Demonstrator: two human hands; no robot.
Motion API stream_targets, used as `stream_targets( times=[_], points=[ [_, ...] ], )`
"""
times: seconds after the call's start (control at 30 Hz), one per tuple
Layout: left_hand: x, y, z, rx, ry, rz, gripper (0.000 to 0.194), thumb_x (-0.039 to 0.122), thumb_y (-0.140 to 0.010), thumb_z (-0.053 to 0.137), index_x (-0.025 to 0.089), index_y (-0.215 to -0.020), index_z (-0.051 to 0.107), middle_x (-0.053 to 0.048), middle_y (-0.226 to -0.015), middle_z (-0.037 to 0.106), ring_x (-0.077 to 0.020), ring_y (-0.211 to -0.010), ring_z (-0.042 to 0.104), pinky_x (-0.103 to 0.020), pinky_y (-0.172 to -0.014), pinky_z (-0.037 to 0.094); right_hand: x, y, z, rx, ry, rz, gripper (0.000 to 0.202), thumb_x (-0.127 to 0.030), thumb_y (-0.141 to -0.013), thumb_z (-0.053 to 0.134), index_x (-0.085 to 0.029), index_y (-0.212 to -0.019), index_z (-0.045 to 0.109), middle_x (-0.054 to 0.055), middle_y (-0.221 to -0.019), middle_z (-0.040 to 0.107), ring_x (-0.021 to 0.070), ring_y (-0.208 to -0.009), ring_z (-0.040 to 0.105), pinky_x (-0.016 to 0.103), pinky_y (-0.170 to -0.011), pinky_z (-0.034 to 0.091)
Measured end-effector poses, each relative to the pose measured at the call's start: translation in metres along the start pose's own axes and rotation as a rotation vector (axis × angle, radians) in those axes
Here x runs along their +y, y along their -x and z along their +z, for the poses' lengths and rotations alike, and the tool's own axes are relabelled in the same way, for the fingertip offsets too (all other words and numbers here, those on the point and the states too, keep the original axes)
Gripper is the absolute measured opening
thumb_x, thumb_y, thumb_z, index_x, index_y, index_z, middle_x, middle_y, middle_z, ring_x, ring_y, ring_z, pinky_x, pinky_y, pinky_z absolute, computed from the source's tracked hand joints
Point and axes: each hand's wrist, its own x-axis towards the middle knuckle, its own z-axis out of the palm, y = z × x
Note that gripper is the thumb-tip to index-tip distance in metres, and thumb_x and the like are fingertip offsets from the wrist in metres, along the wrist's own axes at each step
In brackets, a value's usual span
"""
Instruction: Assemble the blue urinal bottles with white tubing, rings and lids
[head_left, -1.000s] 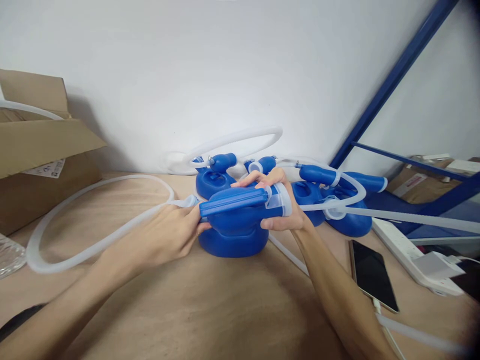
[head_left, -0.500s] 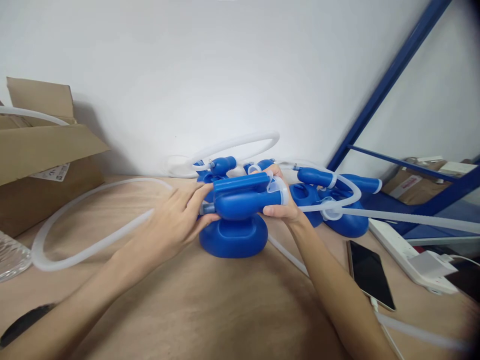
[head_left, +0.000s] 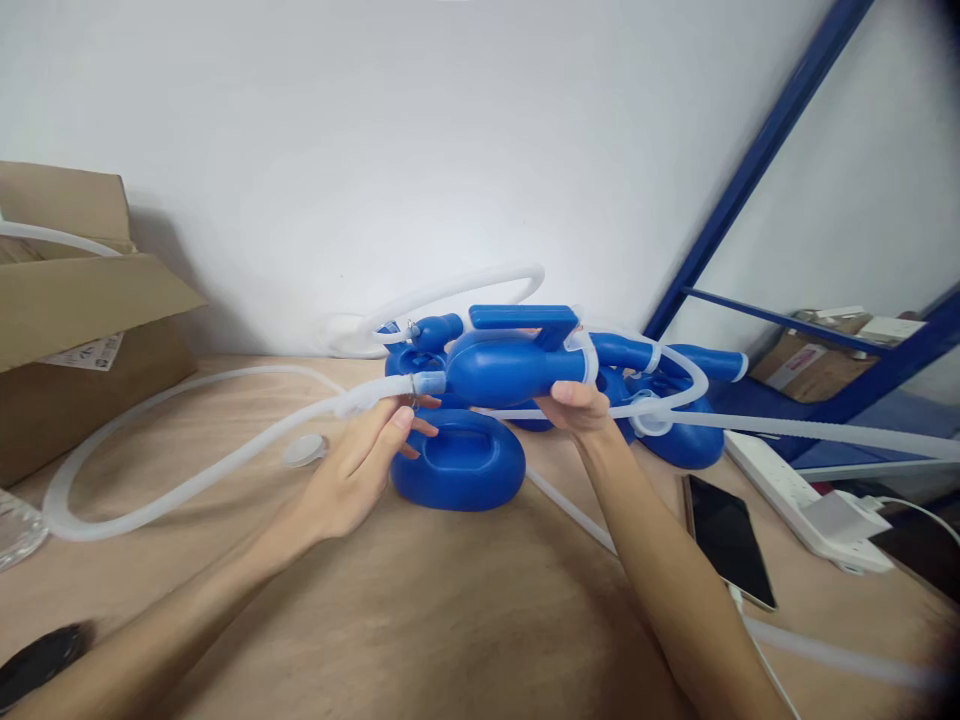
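Note:
My right hand (head_left: 576,405) grips a blue plastic urinal bottle (head_left: 499,368) near its neck, with the thumb in front. The bottle lies level in the air, its handle (head_left: 523,317) on top and a whitish ring (head_left: 589,358) around its neck end. A translucent hose (head_left: 255,445) is fitted over the spout at its left end, with a small metal clamp (head_left: 414,388) around the joint. My left hand (head_left: 367,450) holds the hose from below at this joint, thumb and fingers close to the clamp. Under the held bottle, another blue bottle (head_left: 459,465) rests on the table.
More blue bottles (head_left: 686,430) with hoses lie behind and to the right. A translucent cap (head_left: 305,450) lies left of my left hand. On the right are a phone (head_left: 727,535) and a power strip (head_left: 795,505); at left stands an open cardboard box (head_left: 90,370).
The urinal bottle has risen and moved slightly right, and its handle has tipped upright. My left hand has shifted below the hose joint, exposing the clamp. The cap on the table has come into view.

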Motion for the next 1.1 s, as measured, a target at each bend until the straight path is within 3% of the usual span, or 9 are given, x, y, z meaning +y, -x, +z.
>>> stream_targets(
  times=[0.13, 0.23, 0.43, 0.57, 0.77, 0.97, 1.1],
  points=[
    [0.001, 0.002, 0.001, 0.016, 0.010, 0.045, 0.049, 0.053, -0.110, 0.033, 0.020, -0.105, 0.069, -0.008, -0.107, 0.075, -0.0232, -0.096, 0.070, -0.035, -0.082, 0.058, 0.005, 0.003, 0.002, -0.044, 0.021, -0.045, 0.077, -0.052, -0.055, 0.092, -0.034, -0.116, 0.051, 0.003, -0.110, 0.066, 0.0318, -0.104, 0.067, 0.050, -0.089, 0.059],
    [0.005, 0.001, -0.003, -0.003, -0.125, 0.064, 0.053, 0.050, -0.111, 0.031, 0.021, -0.077, 0.061, -0.003, -0.080, 0.068, -0.0190, -0.079, 0.065, -0.033, -0.076, 0.052, 0.007, 0.004, 0.000, -0.085, 0.050, -0.067, 0.073, -0.051, -0.059, 0.091, -0.033, -0.118, 0.053, 0.003, -0.112, 0.064, 0.0290, -0.101, 0.065, 0.046, -0.086, 0.058],
    [0.017, -0.002, -0.005, -0.117, -0.072, -0.028, 0.059, 0.050, -0.109, 0.028, 0.022, -0.060, 0.049, 0.001, -0.055, 0.057, -0.0140, -0.055, 0.055, -0.030, -0.062, 0.046, 0.006, 0.001, -0.008, -0.149, 0.137, -0.138, 0.068, -0.053, -0.059, 0.092, -0.033, -0.110, 0.052, 0.001, -0.108, 0.060, 0.0252, -0.096, 0.060, 0.041, -0.081, 0.054],
    [0.022, -0.003, -0.003, -0.152, -0.008, -0.058, 0.059, 0.048, -0.108, 0.027, 0.024, -0.057, 0.045, 0.001, -0.051, 0.055, -0.0133, -0.051, 0.054, -0.029, -0.058, 0.045, -0.001, 0.000, -0.010, -0.183, 0.188, -0.166, 0.067, -0.054, -0.058, 0.093, -0.032, -0.104, 0.050, 0.001, -0.108, 0.061, 0.0253, -0.096, 0.061, 0.043, -0.083, 0.053],
    [0.020, -0.002, -0.006, -0.212, 0.057, -0.070, 0.053, 0.041, -0.108, 0.029, 0.023, -0.060, 0.042, 0.004, -0.050, 0.052, -0.0117, -0.049, 0.051, -0.028, -0.056, 0.043, -0.006, -0.001, -0.004, -0.219, 0.182, -0.152, 0.070, -0.053, -0.055, 0.096, -0.032, -0.102, 0.048, 0.004, -0.115, 0.066, 0.0331, -0.118, 0.064, 0.056, -0.104, 0.051],
    [0.015, -0.002, -0.002, -0.235, 0.182, -0.109, 0.051, 0.040, -0.109, 0.031, 0.023, -0.062, 0.040, 0.004, -0.050, 0.050, -0.0114, -0.047, 0.052, -0.028, -0.056, 0.042, -0.003, -0.003, -0.001, -0.342, 0.131, -0.226, 0.063, -0.042, -0.063, 0.095, -0.033, -0.107, 0.052, 0.004, -0.122, 0.067, 0.0315, -0.122, 0.065, 0.055, -0.106, 0.050],
    [0.012, -0.003, 0.000, -0.239, 0.289, -0.132, 0.048, 0.046, -0.109, 0.034, 0.023, -0.067, 0.039, 0.004, -0.052, 0.052, -0.0129, -0.049, 0.055, -0.028, -0.057, 0.046, -0.003, -0.003, 0.000, -0.328, 0.134, -0.210, 0.063, -0.043, -0.062, 0.094, -0.033, -0.107, 0.052, 0.003, -0.118, 0.067, 0.0316, -0.123, 0.064, 0.055, -0.106, 0.050]
  ],
)
